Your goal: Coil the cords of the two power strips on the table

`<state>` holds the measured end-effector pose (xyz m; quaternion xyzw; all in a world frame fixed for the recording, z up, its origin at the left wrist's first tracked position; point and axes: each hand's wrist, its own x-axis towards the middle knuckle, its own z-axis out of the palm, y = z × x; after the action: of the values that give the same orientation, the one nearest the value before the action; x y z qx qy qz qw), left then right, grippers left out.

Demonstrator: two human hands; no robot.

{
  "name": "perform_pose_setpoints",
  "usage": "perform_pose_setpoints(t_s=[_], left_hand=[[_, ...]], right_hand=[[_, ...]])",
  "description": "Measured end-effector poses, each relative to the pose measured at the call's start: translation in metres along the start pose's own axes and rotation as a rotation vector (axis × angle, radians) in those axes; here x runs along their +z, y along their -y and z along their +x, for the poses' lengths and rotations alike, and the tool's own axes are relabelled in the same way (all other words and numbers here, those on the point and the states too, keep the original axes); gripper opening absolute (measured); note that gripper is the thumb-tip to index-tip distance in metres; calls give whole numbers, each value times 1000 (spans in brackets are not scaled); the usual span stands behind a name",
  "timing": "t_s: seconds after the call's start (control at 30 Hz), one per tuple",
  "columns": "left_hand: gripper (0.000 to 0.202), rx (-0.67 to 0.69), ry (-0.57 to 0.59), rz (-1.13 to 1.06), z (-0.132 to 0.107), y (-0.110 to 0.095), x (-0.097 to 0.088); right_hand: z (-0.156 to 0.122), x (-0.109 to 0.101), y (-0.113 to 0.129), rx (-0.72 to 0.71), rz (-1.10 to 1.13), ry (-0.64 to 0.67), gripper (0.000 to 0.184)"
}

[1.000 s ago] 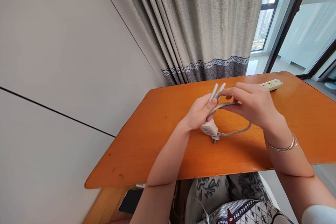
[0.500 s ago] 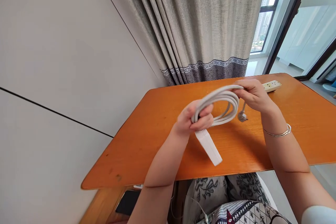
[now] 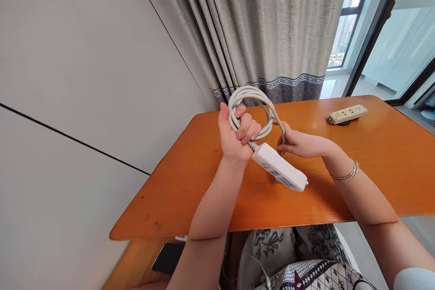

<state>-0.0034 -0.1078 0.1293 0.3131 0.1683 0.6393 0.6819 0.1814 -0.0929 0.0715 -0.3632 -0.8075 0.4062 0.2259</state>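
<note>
My left hand (image 3: 240,132) is closed around a coiled white power cord (image 3: 253,91), which loops up above the fist. From the bottom of that fist hangs a white power strip (image 3: 280,167), tilted down to the right, its sockets and a blue switch turned toward me. My right hand (image 3: 295,140) pinches the loose length of the cord just right of the coil. The cord's plug is hidden, apart from a small pale bit showing below the strip.
A second, cream power strip (image 3: 348,114) with a dark cord under it lies at the back right of the orange wooden table (image 3: 176,195). A black phone (image 3: 167,257) rests on a lower surface at left. A grey curtain (image 3: 288,22) hangs behind the table.
My left hand has turned upward, raising the coil and swinging the power strip to the right with its sockets now visible. My right hand has moved down and left along the cord.
</note>
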Motion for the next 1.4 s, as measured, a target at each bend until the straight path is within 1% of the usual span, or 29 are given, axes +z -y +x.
perform_pose_setpoints(t_s=[0.03, 0.07, 0.1, 0.13, 0.17, 0.23, 0.27, 0.3, 0.33, 0.37, 0.47, 0.57, 0.63, 0.67, 0.7, 0.77, 0.83, 0.9, 1.0, 1.07, 1.13, 1.23, 1.33, 1.4], left_hand=[[58, 0, 2, -8, 0, -1, -1], [58, 9, 5, -14, 1, -2, -2], [58, 21, 9, -19, 1, -4, -3], [59, 31, 14, -21, 1, -6, -3], [59, 32, 23, -19, 1, -7, -4], [61, -1, 57, 0, 1, -7, -4], [61, -32, 81, 17, 0, -5, -4], [61, -66, 106, 35, -1, -4, -4], [62, -100, 130, 52, -3, -2, -4], [62, -127, 149, 66, -4, 1, -3], [62, -139, 156, 76, -6, 5, -1], [62, -100, 109, 62, -7, 5, 2], [61, -73, 66, 55, -6, 6, 3], [60, -54, 42, 52, -6, 6, 4], [59, -29, 15, 51, -6, 8, 5], [57, 43, -42, 54, -4, 12, 5], [56, 130, -95, 66, -2, 17, 4], [55, 215, -139, 89, 3, 21, 1], [54, 344, -173, 140, 10, 26, -4], [53, 419, -173, 186, 16, 29, -8], [52, 470, -165, 242, 20, 33, -13], [52, 505, -135, 330, 25, 39, -21], [50, 488, -74, 391, 25, 42, -26], [48, 444, -50, 397, 22, 41, -26]], right_hand=[[1, -5, -4, 4, 66, 32, 64], [2, -9, -7, 9, 133, 33, 54], [4, -13, -10, 11, 193, -22, 45], [6, -16, -12, 2, 241, -146, 39], [9, -18, -13, -21, 269, -335, 36], [14, -19, -16, -106, 236, -773, 34], [16, -19, -16, -147, 192, -939, 34], [17, -18, -17, -170, 139, -1031, 34], [17, -17, -17, -167, 82, -1043, 34], [17, -17, -16, -142, 23, -995, 33], [13, -13, -10, -30, -147, -732, 31], [9, -7, 4, 43, -307, -525, 35], [6, -2, 14, 104, -438, -419, 30], [4, 0, 18, 140, -514, -363, 30], [1, 3, 22, 173, -589, -303, 37], [-3, 7, 27, 198, -709, -176, 59], [-7, 10, 27, 170, -779, -90, 70], [-10, 11, 26, 151, -833, -46, 73], [-12, 10, 27, 187, -918, 1, 71], [-13, 9, 32, 183, -963, -18, 66], [-14, 10, 39, 124, -995, -93, 58], [-17, 13, 48, -20, -1020, -197, 45], [-19, 14, 52, -157, -996, -236, 37], [-21, 12, 52, -218, -938, -243, 36]])
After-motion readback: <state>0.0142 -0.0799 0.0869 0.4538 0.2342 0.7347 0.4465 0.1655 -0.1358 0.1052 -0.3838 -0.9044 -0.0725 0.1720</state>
